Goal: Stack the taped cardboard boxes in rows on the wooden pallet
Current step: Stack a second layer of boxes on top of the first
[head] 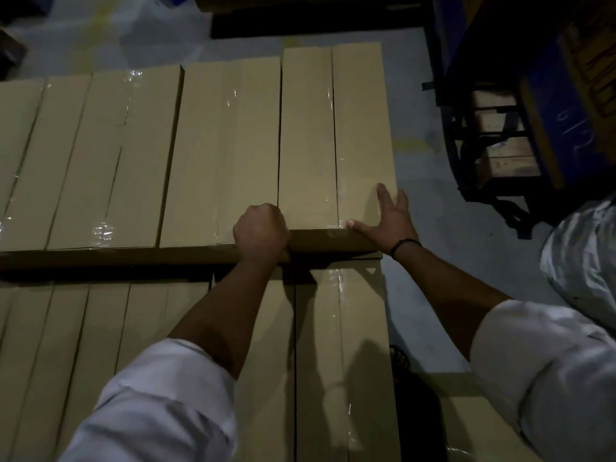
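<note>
Long taped cardboard boxes lie side by side in two rows. The far row's rightmost box point(336, 135) sticks out a little further than its neighbours. My left hand point(261, 231) is curled into a fist against the near end of that row, at the seam between this box and the box to its left point(226, 155). My right hand point(388, 218) lies flat with fingers spread on the rightmost box's near right corner, thumb along the front edge. A nearer, lower row of boxes point(336, 355) runs under my forearms. The pallet is hidden beneath the boxes.
Grey floor point(430, 235) lies to the right of the stack. A dark metal cart or rack point(500, 151) holding small boxes stands at the right. A shiny plastic-wrapped bundle point(580, 255) sits at the right edge. Another carton point(480, 428) lies at the lower right.
</note>
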A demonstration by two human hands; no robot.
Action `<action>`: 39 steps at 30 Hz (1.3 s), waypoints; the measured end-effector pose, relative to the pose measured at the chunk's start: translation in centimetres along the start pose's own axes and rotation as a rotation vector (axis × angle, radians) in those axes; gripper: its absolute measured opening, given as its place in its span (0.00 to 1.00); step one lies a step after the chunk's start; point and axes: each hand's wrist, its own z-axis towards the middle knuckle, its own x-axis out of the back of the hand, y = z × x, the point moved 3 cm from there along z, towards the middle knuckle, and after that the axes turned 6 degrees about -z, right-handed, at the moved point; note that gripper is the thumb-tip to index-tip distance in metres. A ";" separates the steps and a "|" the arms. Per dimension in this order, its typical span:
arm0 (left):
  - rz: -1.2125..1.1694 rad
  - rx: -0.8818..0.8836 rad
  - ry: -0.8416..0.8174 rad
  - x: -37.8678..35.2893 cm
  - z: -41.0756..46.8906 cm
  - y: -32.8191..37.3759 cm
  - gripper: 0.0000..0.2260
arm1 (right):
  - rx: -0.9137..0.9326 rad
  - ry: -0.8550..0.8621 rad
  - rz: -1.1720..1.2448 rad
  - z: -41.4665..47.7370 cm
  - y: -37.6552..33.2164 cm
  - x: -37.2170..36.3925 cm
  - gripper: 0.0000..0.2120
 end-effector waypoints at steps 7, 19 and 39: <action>-0.405 0.314 -0.164 -1.3 0.9 -0.1 0.19 | 0.000 -0.015 0.063 0.0 -0.1 0.3 0.52; -0.556 0.258 -0.126 -1.9 0.6 -3.4 0.11 | 0.030 -0.033 0.066 -1.6 0.5 0.3 0.51; -0.632 0.068 -0.138 -2.7 0.4 -4.4 0.19 | 0.030 0.037 0.200 0.4 1.9 3.5 0.40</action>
